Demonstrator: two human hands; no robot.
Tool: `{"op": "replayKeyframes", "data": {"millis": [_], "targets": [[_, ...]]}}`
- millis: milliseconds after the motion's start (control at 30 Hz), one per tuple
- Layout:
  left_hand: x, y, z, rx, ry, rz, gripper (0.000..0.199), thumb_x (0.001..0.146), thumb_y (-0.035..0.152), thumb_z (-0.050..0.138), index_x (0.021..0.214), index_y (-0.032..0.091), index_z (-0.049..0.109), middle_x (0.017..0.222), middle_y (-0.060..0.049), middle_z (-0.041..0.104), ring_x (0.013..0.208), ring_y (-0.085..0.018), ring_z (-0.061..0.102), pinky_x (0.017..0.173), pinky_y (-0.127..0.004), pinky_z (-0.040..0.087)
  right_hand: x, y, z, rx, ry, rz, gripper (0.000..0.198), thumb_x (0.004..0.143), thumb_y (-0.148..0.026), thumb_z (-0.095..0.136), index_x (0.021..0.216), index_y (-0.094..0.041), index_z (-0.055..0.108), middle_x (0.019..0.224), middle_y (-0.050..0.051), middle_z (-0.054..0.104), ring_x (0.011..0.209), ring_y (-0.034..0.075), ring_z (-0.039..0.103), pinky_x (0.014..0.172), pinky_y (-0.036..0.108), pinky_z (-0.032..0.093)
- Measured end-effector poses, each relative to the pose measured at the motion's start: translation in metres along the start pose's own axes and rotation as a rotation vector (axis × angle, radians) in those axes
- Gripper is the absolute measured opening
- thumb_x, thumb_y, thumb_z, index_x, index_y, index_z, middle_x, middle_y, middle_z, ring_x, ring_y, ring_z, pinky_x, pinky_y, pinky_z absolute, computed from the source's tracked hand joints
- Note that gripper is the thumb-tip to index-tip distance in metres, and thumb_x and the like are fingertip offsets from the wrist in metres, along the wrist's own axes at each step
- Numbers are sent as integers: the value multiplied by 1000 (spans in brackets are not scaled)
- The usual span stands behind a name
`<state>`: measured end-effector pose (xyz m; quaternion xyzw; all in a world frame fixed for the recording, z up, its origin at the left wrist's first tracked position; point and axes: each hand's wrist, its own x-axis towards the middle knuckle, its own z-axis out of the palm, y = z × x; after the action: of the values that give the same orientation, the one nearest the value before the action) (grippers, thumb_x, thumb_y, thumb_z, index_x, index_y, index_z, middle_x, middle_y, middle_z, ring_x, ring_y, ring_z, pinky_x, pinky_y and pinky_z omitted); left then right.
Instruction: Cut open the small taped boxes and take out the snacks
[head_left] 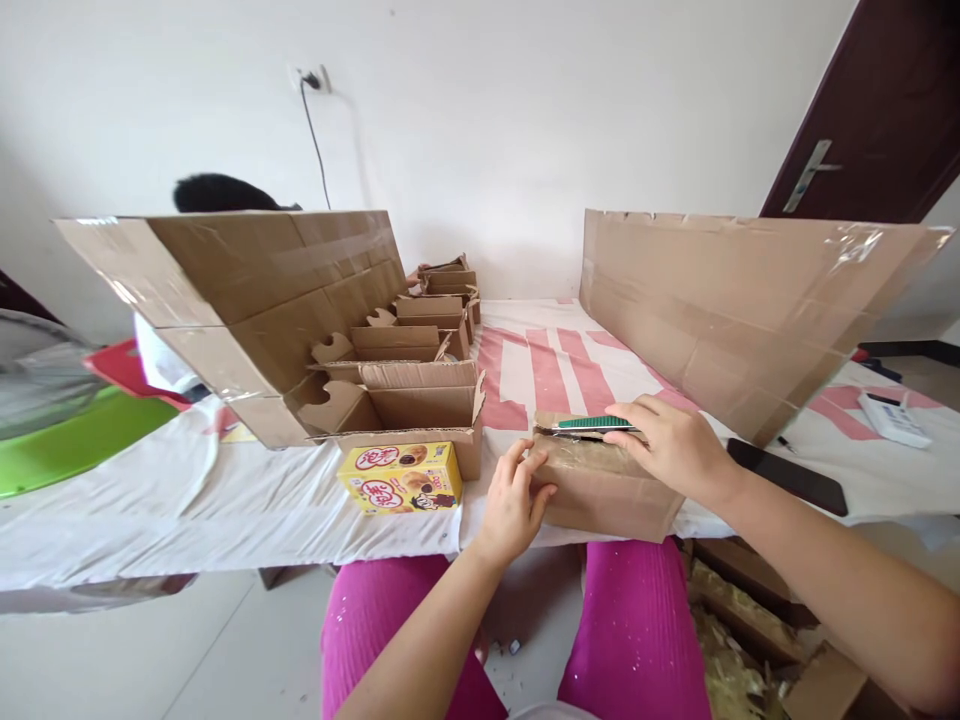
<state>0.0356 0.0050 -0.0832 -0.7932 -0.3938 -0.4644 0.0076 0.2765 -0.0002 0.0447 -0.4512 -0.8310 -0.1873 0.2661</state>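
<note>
A taped cardboard box [611, 495] lies at the table's front edge, its top seam partly parted. My right hand [671, 440] grips a green box cutter [586, 424] laid along that seam; whether the blade is out I cannot tell. At the box's left end rests my left hand [517, 500], fingers spread against the cardboard and holding nothing. Left of it sits a yellow snack box [401, 478] with pictures of round snacks, in front of an open cardboard box [420, 408].
Several open boxes [397, 343] run back in a row beside a tall cardboard partition [277, 290]. Another partition [720, 310] stands at right. A black phone [787, 475] and a white device [894, 418] lie at right. A co-worker's head [225, 193] shows behind the left partition.
</note>
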Motion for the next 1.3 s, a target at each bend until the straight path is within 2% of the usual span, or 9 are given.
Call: {"op": "replayKeyframes", "data": {"millis": [267,433,700,933,1133,1300], "targets": [[0,1,0,5,-3,7,41,90,21,56,129,22,42,137,-15,46,128,-27,49,100,-46,49,-23,4,-20,-152,-31,-45,31,98,-43,44,109,-23,65,87,3,68,66,15,62,55,28,40],[0,0,1,-2,1,7,40,90,20,56,128,21,42,136,-16,45,126,-27,50,99,-45,50,-25,7,-24,-156,-4,-40,31,97,-43,48,110,-23,66,88,3,69,68,16,63,56,28,41],[3,1,-2,-12,-13,4,42,89,20,57,128,23,42,135,-15,46,127,-28,50,99,-46,50,-11,-2,-16,-79,69,-22,29,96,-42,51,111,-23,67,91,4,70,75,16,65,62,27,46],[2,1,-1,-17,-11,-1,42,90,19,57,128,22,41,135,-15,45,129,-27,48,102,-47,48,-11,-6,-11,-157,3,-69,27,97,-39,50,109,-23,67,83,2,68,65,15,62,54,27,39],[1,1,0,-17,-28,-8,41,90,19,57,128,21,41,136,-15,43,130,-27,47,103,-46,47,-21,1,-14,-110,29,-89,27,97,-38,50,110,-23,67,88,4,69,68,15,62,58,27,41],[1,0,0,-8,-17,-13,41,89,19,57,127,20,42,136,-16,44,131,-27,46,103,-47,47,-19,-1,-1,-129,27,-94,27,97,-38,51,111,-22,67,82,3,67,66,14,61,58,27,40]]}}
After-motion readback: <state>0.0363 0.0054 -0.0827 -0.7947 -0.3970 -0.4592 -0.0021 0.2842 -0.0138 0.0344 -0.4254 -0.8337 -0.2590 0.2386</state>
